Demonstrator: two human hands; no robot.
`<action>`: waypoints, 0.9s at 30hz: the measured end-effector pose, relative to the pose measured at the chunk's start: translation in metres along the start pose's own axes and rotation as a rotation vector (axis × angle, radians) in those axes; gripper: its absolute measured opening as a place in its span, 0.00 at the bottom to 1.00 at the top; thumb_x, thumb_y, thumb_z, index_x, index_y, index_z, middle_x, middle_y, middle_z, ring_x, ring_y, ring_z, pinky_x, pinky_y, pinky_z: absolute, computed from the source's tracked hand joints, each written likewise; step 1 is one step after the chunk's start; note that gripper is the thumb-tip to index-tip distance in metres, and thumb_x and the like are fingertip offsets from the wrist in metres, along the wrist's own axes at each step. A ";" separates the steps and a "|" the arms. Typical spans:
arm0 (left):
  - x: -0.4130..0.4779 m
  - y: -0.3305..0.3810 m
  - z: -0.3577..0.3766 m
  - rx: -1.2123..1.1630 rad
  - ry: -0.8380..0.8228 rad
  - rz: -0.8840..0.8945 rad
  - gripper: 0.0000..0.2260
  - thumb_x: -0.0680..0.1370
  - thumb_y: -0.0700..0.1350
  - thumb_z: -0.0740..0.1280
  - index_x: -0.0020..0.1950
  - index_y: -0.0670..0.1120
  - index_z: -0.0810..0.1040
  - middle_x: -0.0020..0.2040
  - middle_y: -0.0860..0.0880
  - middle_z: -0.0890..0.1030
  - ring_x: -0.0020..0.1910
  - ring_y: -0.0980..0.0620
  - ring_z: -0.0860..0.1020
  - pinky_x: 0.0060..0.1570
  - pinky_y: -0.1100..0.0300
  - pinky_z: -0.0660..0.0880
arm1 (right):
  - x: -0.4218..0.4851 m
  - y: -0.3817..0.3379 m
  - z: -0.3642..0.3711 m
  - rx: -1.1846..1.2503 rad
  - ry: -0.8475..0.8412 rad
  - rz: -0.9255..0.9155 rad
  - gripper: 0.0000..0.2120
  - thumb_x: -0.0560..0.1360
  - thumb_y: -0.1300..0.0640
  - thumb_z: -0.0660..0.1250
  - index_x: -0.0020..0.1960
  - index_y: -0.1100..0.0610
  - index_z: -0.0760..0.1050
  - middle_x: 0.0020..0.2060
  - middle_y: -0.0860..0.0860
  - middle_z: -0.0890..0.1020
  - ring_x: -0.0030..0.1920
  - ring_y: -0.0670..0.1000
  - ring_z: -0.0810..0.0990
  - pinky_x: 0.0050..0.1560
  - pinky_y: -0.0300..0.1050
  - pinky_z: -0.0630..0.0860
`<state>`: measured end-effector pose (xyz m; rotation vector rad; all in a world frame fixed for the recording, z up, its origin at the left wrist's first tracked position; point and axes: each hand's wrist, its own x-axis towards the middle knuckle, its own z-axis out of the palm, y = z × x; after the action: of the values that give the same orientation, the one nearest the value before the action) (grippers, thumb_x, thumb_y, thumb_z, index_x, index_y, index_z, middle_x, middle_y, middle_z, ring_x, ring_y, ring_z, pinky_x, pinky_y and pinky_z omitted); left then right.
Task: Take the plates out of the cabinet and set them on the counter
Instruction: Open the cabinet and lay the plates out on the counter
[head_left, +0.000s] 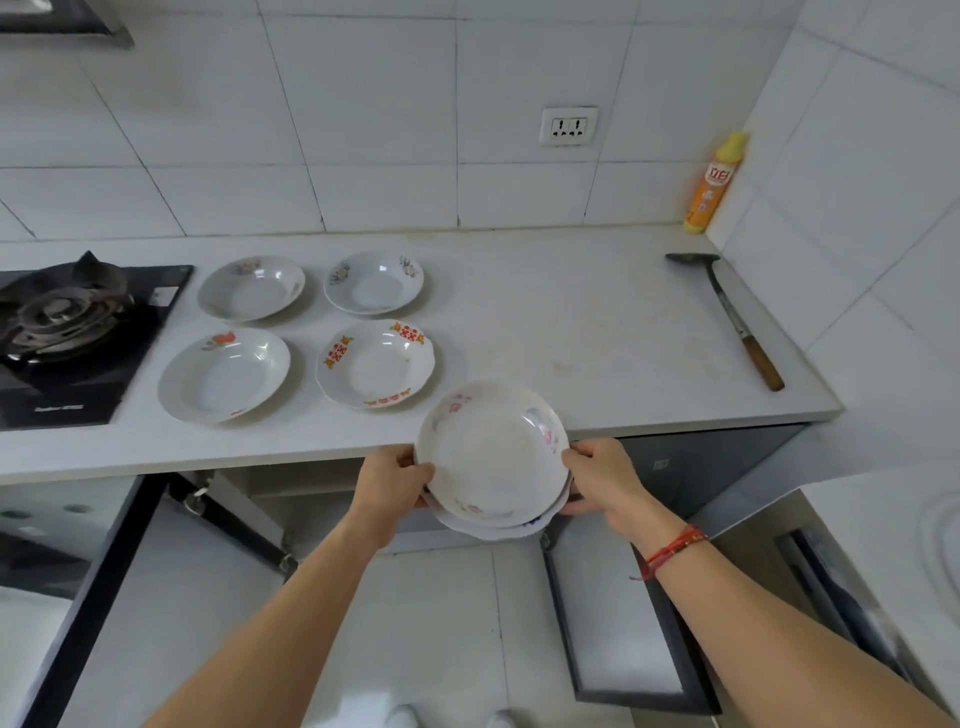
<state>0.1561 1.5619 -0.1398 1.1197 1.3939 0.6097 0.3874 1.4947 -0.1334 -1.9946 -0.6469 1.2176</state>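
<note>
- White glazed stack of plates (493, 457) is clamped at opposite rims by the left hand (392, 480) and right hand (605, 480), held at the counter (571, 332) edge above the open cabinet (311, 493).
- Risk: the top plate may slide off; glaze is probably slick.
- Obstacles: four plates (374, 364) already set left; spatula (727, 317) far right; open door (618, 613) below.

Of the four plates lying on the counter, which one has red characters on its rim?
The front right plate, nearest the held stack; the others show flower pictures.
</note>
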 end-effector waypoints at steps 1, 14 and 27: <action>0.003 0.003 0.001 0.004 0.000 0.000 0.08 0.75 0.30 0.64 0.47 0.38 0.82 0.45 0.41 0.84 0.45 0.43 0.83 0.36 0.56 0.82 | 0.003 -0.004 -0.002 0.001 0.000 0.001 0.11 0.79 0.65 0.60 0.53 0.71 0.78 0.48 0.65 0.84 0.45 0.60 0.86 0.37 0.53 0.85; 0.106 0.042 0.016 -0.005 -0.017 -0.009 0.09 0.72 0.31 0.67 0.44 0.43 0.83 0.45 0.42 0.85 0.45 0.43 0.84 0.43 0.48 0.83 | 0.094 -0.050 -0.004 -0.013 0.053 0.013 0.11 0.78 0.67 0.59 0.50 0.70 0.80 0.42 0.63 0.84 0.41 0.58 0.85 0.36 0.54 0.85; 0.206 0.074 0.042 0.095 -0.074 -0.105 0.08 0.74 0.31 0.68 0.39 0.41 0.82 0.42 0.41 0.85 0.41 0.45 0.85 0.38 0.57 0.82 | 0.185 -0.086 -0.013 -0.082 0.105 0.081 0.13 0.76 0.69 0.57 0.51 0.69 0.80 0.43 0.63 0.84 0.44 0.59 0.84 0.38 0.53 0.85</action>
<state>0.2467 1.7629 -0.1755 1.1251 1.4201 0.4265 0.4743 1.6771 -0.1643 -2.1557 -0.5766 1.1405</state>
